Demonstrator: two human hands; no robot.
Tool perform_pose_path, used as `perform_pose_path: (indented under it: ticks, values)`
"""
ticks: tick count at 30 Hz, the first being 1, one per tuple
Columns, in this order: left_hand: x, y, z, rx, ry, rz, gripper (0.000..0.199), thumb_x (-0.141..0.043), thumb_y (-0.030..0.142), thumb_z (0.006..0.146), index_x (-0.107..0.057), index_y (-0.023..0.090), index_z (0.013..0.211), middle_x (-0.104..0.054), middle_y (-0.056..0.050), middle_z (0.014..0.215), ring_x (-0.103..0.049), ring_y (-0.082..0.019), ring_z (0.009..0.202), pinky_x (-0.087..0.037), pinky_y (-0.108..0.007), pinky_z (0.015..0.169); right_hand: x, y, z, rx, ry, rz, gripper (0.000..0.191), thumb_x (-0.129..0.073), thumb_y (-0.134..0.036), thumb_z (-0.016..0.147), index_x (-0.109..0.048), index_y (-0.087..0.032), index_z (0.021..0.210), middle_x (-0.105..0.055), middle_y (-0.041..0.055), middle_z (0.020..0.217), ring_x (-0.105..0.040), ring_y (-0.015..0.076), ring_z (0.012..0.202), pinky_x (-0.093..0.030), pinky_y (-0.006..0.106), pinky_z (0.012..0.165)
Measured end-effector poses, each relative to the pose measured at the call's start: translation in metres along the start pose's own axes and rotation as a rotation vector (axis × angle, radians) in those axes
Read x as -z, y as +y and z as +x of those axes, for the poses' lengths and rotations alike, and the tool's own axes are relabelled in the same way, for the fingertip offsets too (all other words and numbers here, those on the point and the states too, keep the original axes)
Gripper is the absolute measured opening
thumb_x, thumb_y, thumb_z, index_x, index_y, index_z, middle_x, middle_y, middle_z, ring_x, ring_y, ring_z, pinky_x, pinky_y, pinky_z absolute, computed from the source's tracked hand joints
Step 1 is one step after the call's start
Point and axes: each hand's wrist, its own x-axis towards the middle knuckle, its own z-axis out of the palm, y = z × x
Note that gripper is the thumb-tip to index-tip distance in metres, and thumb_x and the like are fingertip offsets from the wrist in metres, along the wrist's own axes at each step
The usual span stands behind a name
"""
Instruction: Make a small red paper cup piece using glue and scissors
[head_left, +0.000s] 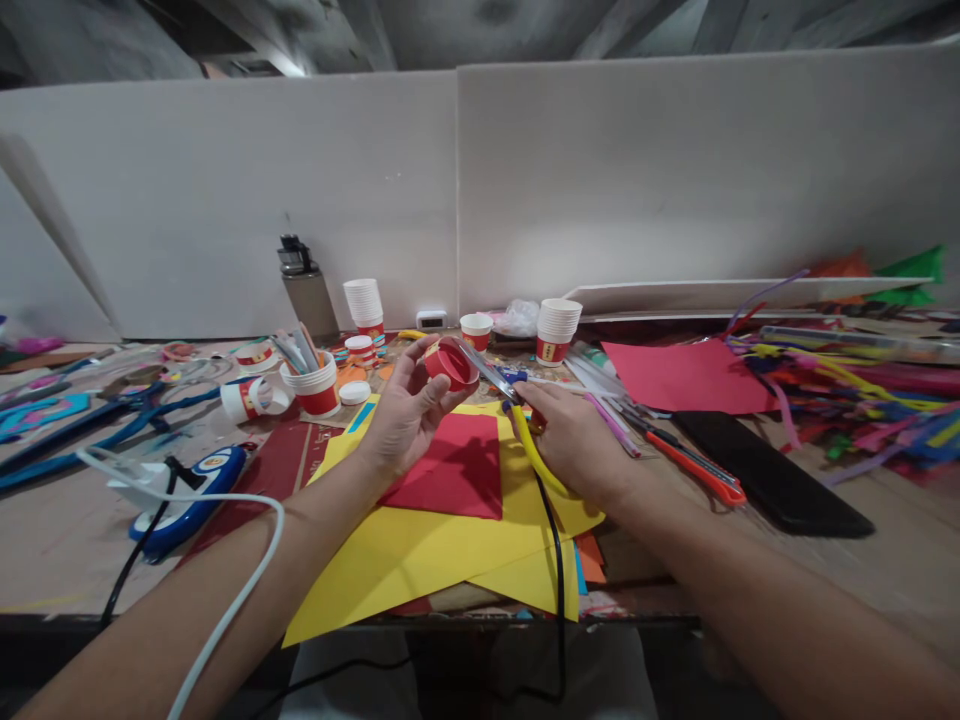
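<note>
My left hand (405, 415) is closed around a short red paper cup piece (454, 366), tilted so that its red inside shows. In my right hand (577, 440) is a pair of scissors with yellow handles (537, 455). The metal blades point up and left and meet the right side of the cup piece; whether the paper lies between them I cannot tell. Both hands are above a red paper square (461, 470), which rests on yellow sheets (405, 555).
Stacked paper cups (559, 330), a bottle (307, 300) and a cup of sticks (313, 385) stand behind. A box cutter (697, 468), black slab (772, 470) and coloured strips (877, 400) lie right. Left are a blue-edged power strip (196, 500) and a white cable (247, 590).
</note>
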Motion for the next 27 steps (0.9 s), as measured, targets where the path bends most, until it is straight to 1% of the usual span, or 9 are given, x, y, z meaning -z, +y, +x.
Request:
perform_pose_path:
  ticks: [5,8,13,16,22,27]
  values:
    - [0.0038,0.0012,0.0023,0.005,-0.021,-0.006,0.037,-0.074,0.018,0.075,-0.062,0.028,0.108,-0.063,-0.001,0.119,-0.061,-0.017,0.11,-0.05,-0.038,0.1,0.0017,0.0002,0.0006,0.006,-0.002,-0.024,0.041,-0.05,-0.014,0.081,-0.061,-0.013,0.121,-0.068,0.0156,0.106,-0.064,0.0268,0.096,-0.048,0.037,0.083]
    - [0.0056,0.0007,0.0032,0.023,-0.008,-0.017,0.04,-0.076,0.019,0.073,-0.062,0.028,0.109,-0.063,-0.001,0.12,-0.061,-0.017,0.11,-0.05,-0.038,0.1,0.003,-0.0001,0.0006,-0.011,-0.022,-0.05,0.038,-0.052,-0.021,0.083,-0.06,-0.016,0.121,-0.067,0.014,0.103,-0.063,0.0257,0.092,-0.048,0.035,0.08]
    - [0.0058,-0.0019,0.0023,0.067,0.014,-0.015,0.043,-0.079,0.02,0.07,-0.061,0.027,0.109,-0.064,-0.003,0.118,-0.062,-0.019,0.109,-0.051,-0.04,0.099,0.0034,0.0001,0.0002,-0.033,-0.069,-0.071,0.037,-0.055,-0.029,0.084,-0.06,-0.018,0.119,-0.063,0.0129,0.1,-0.06,0.0242,0.085,-0.046,0.035,0.078]
    - [0.0053,-0.0025,0.0016,0.076,0.012,-0.008,0.042,-0.079,0.021,0.069,-0.062,0.026,0.108,-0.065,-0.003,0.116,-0.062,-0.02,0.11,-0.051,-0.04,0.098,0.0025,0.0011,-0.0001,-0.037,-0.077,-0.059,0.036,-0.055,-0.029,0.084,-0.06,-0.018,0.118,-0.062,0.0124,0.099,-0.059,0.0231,0.082,-0.046,0.034,0.076]
    - [0.0064,-0.0013,0.0025,0.079,-0.001,-0.021,0.044,-0.08,0.021,0.068,-0.063,0.025,0.108,-0.064,-0.003,0.119,-0.063,-0.019,0.107,-0.051,-0.039,0.099,0.0042,0.0014,-0.0004,-0.042,-0.075,-0.055,0.039,-0.054,-0.027,0.084,-0.06,-0.017,0.121,-0.064,0.014,0.105,-0.06,0.0253,0.092,-0.047,0.035,0.08]
    - [0.0077,-0.001,0.0033,0.083,-0.007,-0.033,0.047,-0.079,0.022,0.07,-0.061,0.026,0.113,-0.064,-0.004,0.122,-0.063,-0.019,0.11,-0.05,-0.038,0.1,0.0057,0.0002,-0.0009,-0.033,-0.042,-0.066,0.037,-0.055,-0.024,0.082,-0.061,-0.02,0.118,-0.066,0.0129,0.104,-0.061,0.0253,0.091,-0.047,0.034,0.079]
